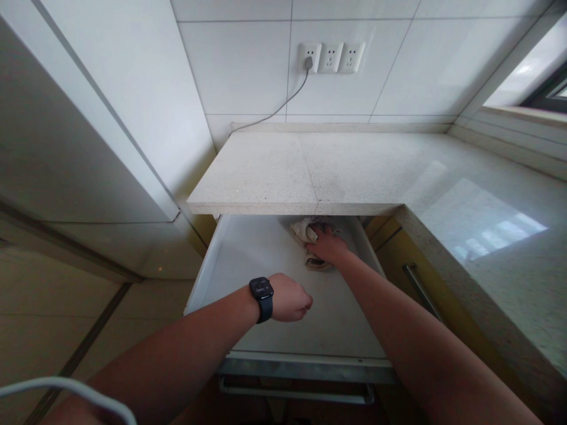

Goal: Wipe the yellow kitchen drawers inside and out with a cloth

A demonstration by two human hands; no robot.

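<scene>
A white drawer (pixel 257 254) is pulled out under the countertop. Deep inside it, close to the counter's underside, my right hand (pixel 330 245) grips a crumpled, stained cloth (pixel 303 229) and presses it on the drawer bottom; some fingers are hidden in its folds. My left hand (pixel 290 298), with a black smartwatch (pixel 262 289) on the wrist, hovers over the front half of the drawer. Its fingers are curled in, and nothing shows in them.
Above the drawer lies a speckled stone countertop (pixel 266 171), its edge overhanging the drawer's back. It turns toward me on the right, over a cabinet with a metal handle (pixel 420 289). A tall white cabinet (pixel 133 88) stands left. A grey cord (pixel 274 112) runs from a wall socket.
</scene>
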